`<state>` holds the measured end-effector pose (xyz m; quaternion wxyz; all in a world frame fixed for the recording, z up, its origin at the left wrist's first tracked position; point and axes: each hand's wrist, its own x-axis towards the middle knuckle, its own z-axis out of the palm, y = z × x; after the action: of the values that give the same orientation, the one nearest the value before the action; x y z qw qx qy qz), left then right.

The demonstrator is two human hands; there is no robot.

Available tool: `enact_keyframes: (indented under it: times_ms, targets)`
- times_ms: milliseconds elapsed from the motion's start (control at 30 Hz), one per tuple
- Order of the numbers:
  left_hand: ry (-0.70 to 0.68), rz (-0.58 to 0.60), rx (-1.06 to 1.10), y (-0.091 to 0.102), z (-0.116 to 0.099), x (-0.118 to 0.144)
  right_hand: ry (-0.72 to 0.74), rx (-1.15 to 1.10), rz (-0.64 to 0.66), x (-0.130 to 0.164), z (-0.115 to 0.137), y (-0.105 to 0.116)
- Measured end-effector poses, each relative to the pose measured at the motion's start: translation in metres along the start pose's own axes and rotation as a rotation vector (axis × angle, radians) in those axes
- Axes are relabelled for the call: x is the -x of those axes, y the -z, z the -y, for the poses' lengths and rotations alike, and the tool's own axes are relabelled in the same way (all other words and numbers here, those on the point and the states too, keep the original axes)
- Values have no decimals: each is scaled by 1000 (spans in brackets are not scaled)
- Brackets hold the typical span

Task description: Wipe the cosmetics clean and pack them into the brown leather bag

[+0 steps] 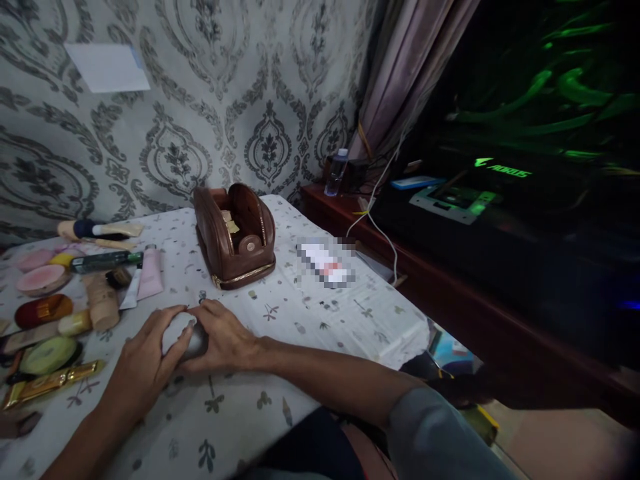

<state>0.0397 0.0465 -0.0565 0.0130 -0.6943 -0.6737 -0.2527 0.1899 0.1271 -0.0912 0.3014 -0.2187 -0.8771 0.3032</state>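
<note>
My left hand (143, 357) and my right hand (225, 340) close round a small rounded pale grey object (175, 325) over the near part of the table. Fingers cover much of it, so its kind cannot be made out. Beyond my hands stands a brown makeup bag (240, 272), its zipped top gaping and something gold-coloured inside. To the left lie many cosmetics, among them a pink tube (151, 272), a dark green bottle (107, 261), a foundation tube (101, 301), a round pink compact (43, 279), a yellow-green round case (49, 355) and a gold tube (53, 385).
A patterned white cloth (320, 347) covers the table. On its right side lies a blurred phone-like item (325, 263). Beside it runs a dark red desk (430, 267) with a water bottle (337, 172), a white cable (383, 240) and a green-lit computer case (530, 133).
</note>
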Motion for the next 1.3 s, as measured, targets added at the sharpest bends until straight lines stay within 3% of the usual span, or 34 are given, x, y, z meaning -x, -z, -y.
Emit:
enact_keyframes:
  times_ms: [300,567,733,867,1067,1300]
  targets:
    - [136,138,65,7,2,-4,-40,56,-34,-2,-1,-3]
    - [39,42,-148,-2,12,1,-198,-156,-45,-2,1,1]
    - [-116,-52,-39,-9,20,3,-296,-341,-105,-6,4,10]
    - [-156,-144,106,-10,15,3,-344,-609,-159,-7,9,18]
    - [-76,-182,163,-7,5,0,-378,-859,-125,-9,9,23]
    - [163,-265,247,-10,4,4,-468,-1115,-82,-11,13,22]
